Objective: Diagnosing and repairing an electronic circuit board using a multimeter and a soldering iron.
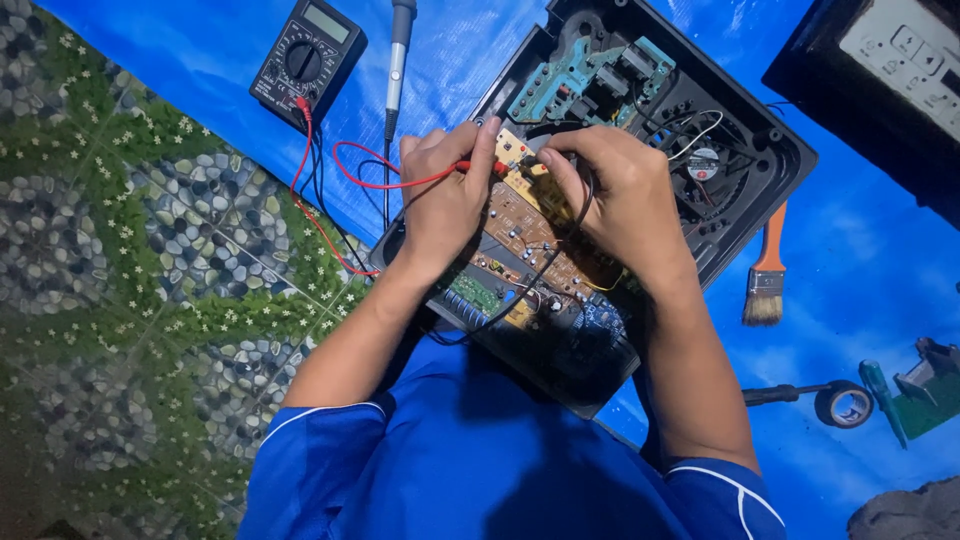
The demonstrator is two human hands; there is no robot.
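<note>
An opened black appliance case (770, 165) lies on the blue tarp, with brown and green circuit boards (520, 230) exposed inside. My left hand (445, 195) pinches the red test probe (480, 168), its tip on the board's upper end. My right hand (615, 195) holds the black test probe, mostly hidden under the fingers, its tip touching the same board close by. Red and black leads (320, 215) run left to a black multimeter (308, 62) lying at the top left.
A soldering iron (398, 55) lies beside the multimeter. A paintbrush (766, 270) sits right of the case. A roll of black tape (845, 404), a green-handled screwdriver (882, 398) and a small board lie at lower right. A black panel (890, 70) fills the top right corner.
</note>
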